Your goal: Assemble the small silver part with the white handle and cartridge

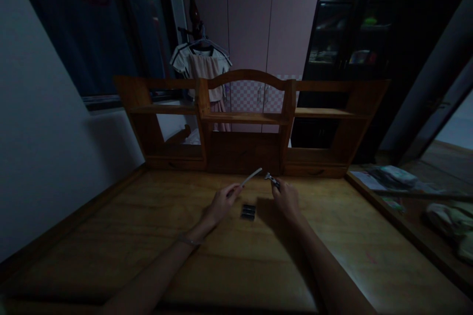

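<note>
Hands are working over the far half of a wooden desk [148, 236], close in front of its shelf unit [244, 118]. The left hand [221, 204] is closing its fingers around the near end of a pale slender stick [251, 177]. The stick is pointing up and to the right, its far tip ending just beside the item in the other hand; whether the two are touching cannot be told. The right hand [286, 199] is pinching a small dark-and-metal piece [272, 180] at its fingertips, and the piece is projecting toward the stick's tip. The light is dim and the piece is too small to identify further. A small dark block [248, 211] is lying flat on the desk between the two hands, touching neither. A thin bracelet [188, 241] is sitting on the left wrist. Behind the shelf unit, a light garment [201, 66] is hanging on a hanger in front of a pink wardrobe [251, 19]. To the right, papers [391, 177] are lying on a lower surface beside the desk, well apart from both hands.
</note>
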`<act>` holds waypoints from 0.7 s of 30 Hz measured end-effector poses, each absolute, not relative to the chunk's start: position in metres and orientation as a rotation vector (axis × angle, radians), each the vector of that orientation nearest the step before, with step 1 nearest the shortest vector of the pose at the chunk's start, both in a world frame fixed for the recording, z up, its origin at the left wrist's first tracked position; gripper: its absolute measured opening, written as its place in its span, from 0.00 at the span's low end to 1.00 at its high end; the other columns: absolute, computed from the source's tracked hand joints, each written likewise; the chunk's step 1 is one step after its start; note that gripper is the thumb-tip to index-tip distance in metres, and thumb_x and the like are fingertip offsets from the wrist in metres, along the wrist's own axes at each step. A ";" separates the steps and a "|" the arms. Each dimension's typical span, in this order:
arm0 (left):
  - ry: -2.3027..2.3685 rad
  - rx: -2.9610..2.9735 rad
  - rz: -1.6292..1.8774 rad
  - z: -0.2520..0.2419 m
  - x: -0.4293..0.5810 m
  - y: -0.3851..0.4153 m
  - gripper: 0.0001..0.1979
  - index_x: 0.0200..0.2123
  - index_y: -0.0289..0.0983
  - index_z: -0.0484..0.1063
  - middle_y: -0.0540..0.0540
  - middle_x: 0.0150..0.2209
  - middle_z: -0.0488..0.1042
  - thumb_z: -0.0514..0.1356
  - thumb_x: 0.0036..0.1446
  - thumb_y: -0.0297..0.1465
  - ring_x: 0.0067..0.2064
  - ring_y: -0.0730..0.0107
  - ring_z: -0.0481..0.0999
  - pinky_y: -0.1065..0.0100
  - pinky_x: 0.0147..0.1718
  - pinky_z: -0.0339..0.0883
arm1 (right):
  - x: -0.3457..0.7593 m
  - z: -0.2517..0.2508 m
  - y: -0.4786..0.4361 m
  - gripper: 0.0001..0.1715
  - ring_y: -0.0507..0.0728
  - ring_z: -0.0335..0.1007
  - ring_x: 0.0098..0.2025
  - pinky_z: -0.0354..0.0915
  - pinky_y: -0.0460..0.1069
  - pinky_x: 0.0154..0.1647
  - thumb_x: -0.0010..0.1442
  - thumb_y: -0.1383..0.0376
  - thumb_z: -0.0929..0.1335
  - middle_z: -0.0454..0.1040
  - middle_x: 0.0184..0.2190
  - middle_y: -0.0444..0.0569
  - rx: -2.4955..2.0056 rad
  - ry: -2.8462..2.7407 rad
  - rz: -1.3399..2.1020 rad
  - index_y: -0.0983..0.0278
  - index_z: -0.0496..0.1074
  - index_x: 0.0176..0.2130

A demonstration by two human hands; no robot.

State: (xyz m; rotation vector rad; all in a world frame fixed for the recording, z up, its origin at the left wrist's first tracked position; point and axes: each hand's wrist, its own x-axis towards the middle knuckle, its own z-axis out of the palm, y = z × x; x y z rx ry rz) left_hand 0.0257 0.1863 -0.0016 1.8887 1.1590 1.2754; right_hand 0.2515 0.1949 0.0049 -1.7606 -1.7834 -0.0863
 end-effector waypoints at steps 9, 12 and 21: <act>1.109 1.912 1.294 0.000 0.031 0.178 0.17 0.43 0.35 0.73 0.45 0.41 0.76 0.53 0.59 0.40 0.43 0.65 0.73 0.68 0.44 0.65 | 0.251 0.006 0.193 0.16 0.57 0.70 0.36 0.52 0.47 0.32 0.62 0.63 0.60 0.75 0.35 0.52 -1.761 -1.795 -0.101 0.61 0.71 0.47; 1.130 1.896 1.333 0.001 0.030 0.178 0.17 0.43 0.34 0.73 0.45 0.42 0.75 0.54 0.58 0.40 0.43 0.65 0.74 0.69 0.43 0.66 | 0.251 0.007 0.192 0.16 0.57 0.70 0.36 0.52 0.47 0.32 0.62 0.63 0.60 0.75 0.35 0.52 -1.752 -1.793 -0.095 0.61 0.71 0.46; 1.176 1.922 1.310 -0.002 0.029 0.179 0.17 0.44 0.35 0.73 0.45 0.42 0.75 0.53 0.59 0.40 0.44 0.65 0.73 0.68 0.44 0.65 | 0.252 0.006 0.193 0.15 0.57 0.70 0.34 0.51 0.47 0.31 0.61 0.64 0.61 0.75 0.34 0.51 -1.765 -1.779 -0.128 0.62 0.72 0.44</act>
